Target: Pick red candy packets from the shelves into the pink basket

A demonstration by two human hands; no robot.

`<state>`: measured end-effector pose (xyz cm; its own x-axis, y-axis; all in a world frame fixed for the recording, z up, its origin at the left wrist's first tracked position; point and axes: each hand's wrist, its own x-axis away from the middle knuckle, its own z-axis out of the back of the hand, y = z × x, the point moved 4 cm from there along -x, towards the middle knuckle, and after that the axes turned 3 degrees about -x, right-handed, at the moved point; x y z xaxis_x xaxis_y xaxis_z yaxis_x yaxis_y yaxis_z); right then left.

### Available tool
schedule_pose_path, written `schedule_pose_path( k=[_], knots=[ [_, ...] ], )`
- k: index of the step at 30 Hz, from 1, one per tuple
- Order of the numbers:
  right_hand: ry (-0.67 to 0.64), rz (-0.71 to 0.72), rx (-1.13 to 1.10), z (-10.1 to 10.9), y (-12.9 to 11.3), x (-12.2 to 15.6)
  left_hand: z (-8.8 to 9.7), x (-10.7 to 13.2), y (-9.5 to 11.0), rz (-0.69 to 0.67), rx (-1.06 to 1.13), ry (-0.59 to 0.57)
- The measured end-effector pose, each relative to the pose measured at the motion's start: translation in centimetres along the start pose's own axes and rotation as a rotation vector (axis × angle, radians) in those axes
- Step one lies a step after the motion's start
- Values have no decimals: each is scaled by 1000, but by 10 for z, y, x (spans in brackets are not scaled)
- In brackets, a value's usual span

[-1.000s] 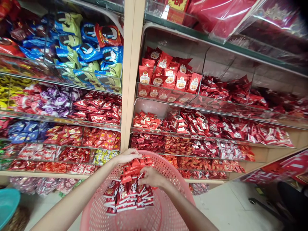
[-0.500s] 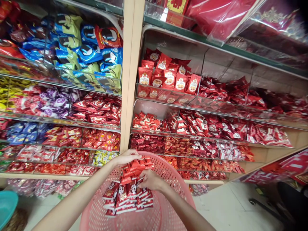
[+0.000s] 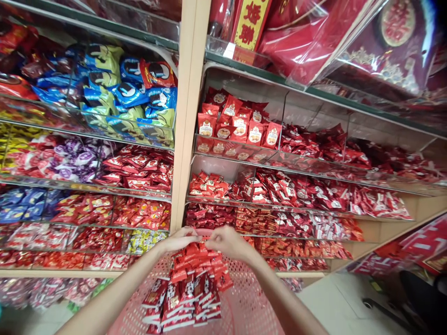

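Red packaging crowds the glass shelves (image 3: pixel 265 163) of a shop display before us, split by a pale wooden upright (image 3: pixel 185 116), with blue and green pouches (image 3: pixel 118 88) on the left bay and red cookie bags (image 3: pixel 237 125) on the right. A tiled floor (image 3: pixel 342 302) shows at lower right. Under our arms sits a pink plastic mesh basket (image 3: pixel 244 302), and over its mouth hangs a long bunch of red packets (image 3: pixel 185 291); whether they are joined in a strip we cannot tell. Our left hand (image 3: pixel 179 240) and right hand (image 3: pixel 228 243) come together at the top of the bunch, nearly meeting but not touching, both closed on its uppermost packets. Slick wrappers slide easily, so we judge a close, even grip across the top the steadiest hold.
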<state>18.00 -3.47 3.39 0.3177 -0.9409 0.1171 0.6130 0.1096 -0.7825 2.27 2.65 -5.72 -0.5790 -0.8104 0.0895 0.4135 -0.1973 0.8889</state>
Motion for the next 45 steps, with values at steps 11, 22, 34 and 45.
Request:
schedule_pose_path(
  k=[11,22,34,45],
  knots=[
    [452,-332,859,122,-32,-65,0,-1,-5,32,9,14],
    [417,-368,804,131,-26,-97,0,-1,-9,31,1,21],
    [384,-480,653,125,-18,-120,-1,-1,-10,45,21,16],
    [471,-440,588,137,-11,-113,0,2,0,56,17,34]
  ],
)
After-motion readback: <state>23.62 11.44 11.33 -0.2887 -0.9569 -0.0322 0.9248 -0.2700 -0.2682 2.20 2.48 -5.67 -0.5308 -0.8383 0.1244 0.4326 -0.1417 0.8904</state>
